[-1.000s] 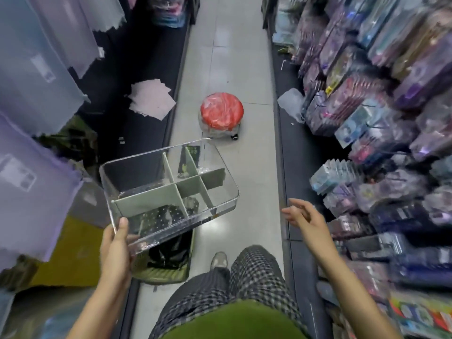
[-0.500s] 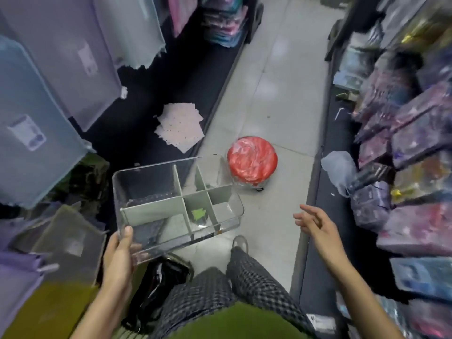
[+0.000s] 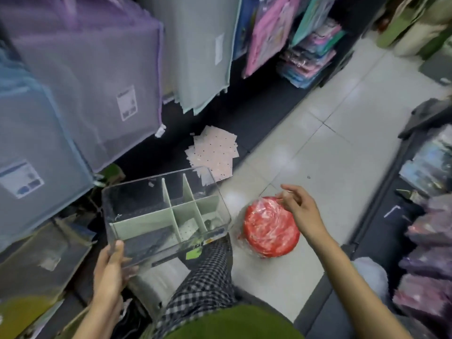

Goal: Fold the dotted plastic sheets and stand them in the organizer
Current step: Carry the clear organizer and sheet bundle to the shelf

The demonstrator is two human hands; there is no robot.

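The organizer [image 3: 166, 211] hides the left hand's [image 3: 108, 272] fingers and a corner of the dotted sheets [image 3: 215, 152]; motion blur smears the shelf goods [image 3: 430, 216].

Both forearms are seen bare to the bottom edge of the frame, with no sleeves, watch or rings to be made out on the left hand [image 3: 110, 272] or the right hand [image 3: 302, 209]. An olive-green top [image 3: 234, 324] is worn, and below it trousers [image 3: 203, 277] in a small black-and-white check, loosely cut.
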